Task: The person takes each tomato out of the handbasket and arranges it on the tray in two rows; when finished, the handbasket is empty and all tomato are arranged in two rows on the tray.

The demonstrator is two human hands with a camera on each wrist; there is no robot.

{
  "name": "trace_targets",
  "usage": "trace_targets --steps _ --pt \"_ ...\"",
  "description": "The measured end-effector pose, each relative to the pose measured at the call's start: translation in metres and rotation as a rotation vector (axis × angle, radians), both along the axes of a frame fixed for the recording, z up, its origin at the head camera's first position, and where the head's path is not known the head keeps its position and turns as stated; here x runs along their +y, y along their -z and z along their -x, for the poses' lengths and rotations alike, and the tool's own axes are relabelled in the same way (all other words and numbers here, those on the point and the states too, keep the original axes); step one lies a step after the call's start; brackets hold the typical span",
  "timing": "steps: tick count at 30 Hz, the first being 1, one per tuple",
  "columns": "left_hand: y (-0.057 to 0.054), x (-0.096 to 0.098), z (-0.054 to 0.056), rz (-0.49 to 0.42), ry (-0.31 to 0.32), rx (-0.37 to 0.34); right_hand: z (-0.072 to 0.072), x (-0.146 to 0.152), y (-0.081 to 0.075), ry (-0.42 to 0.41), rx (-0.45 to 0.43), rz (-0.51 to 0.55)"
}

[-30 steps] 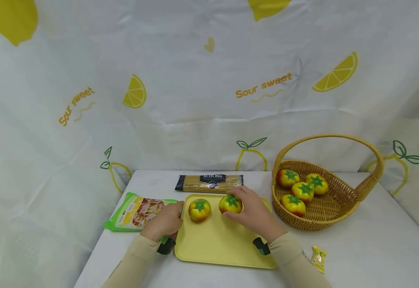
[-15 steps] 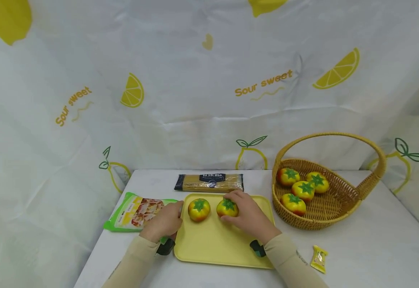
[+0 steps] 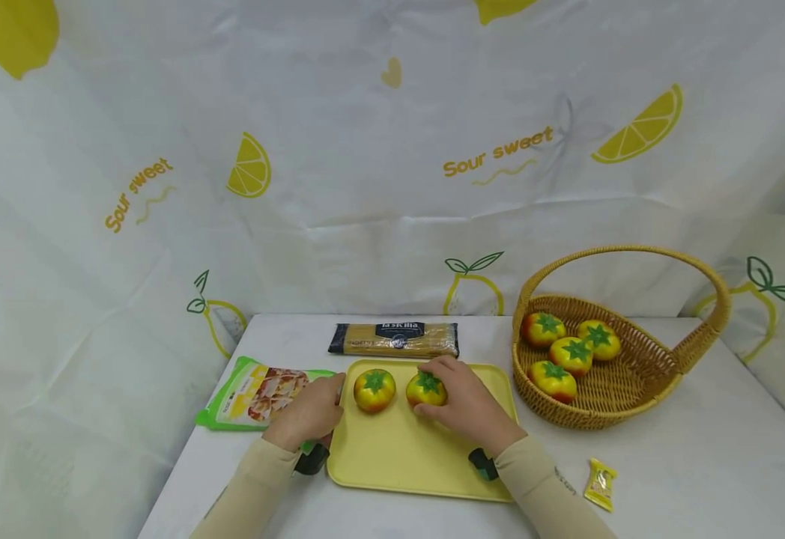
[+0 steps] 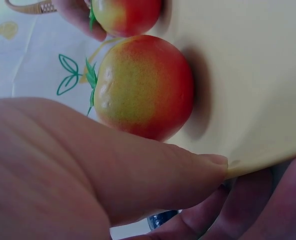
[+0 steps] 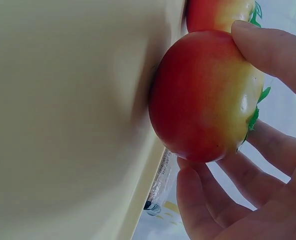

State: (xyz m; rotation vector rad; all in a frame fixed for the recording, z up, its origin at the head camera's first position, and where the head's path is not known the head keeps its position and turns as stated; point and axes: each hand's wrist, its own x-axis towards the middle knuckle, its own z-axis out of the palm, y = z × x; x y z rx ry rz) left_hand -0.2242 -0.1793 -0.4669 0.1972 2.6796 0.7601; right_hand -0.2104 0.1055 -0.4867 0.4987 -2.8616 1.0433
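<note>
Our right hand [image 3: 463, 398] curls its grip round a tomato [image 3: 425, 389] on the tray [image 3: 392, 457], near a second tomato [image 3: 374, 391], while our left hand [image 3: 310, 412] pinches the tray's edge. We judge this to be positioning the tomato, whether setting or lifting we cannot tell, and the next move calls for a steady tray and light fingers. Our tomato looks squat, glossy and smooth, the tray flat and matte, the basket [image 3: 618, 385] woven.

Two tomatoes [image 3: 374, 391] on the tray [image 3: 406, 457], basket [image 3: 618, 389] right, packet [image 3: 395, 341] (probably spaghetti) behind.
</note>
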Motion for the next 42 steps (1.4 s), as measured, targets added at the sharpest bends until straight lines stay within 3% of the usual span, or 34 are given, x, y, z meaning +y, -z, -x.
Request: trace_targets --steps 13,28,33,42 --pt "0.0 0.001 -0.001 -0.04 -0.02 -0.038 -0.002 0.0 -0.002 -0.003 -0.002 -0.011" --pt "-0.001 0.001 -0.001 -0.018 -0.02 -0.039 -0.002 0.006 -0.012 -0.004 0.037 -0.042" --pt "-0.002 0.001 -0.001 -0.043 -0.043 -0.066 -0.008 0.026 -0.025 0.043 0.056 -0.041" --pt "0.0 0.002 0.0 -0.014 -0.046 -0.065 -0.029 0.095 -0.049 0.183 0.058 -0.067"
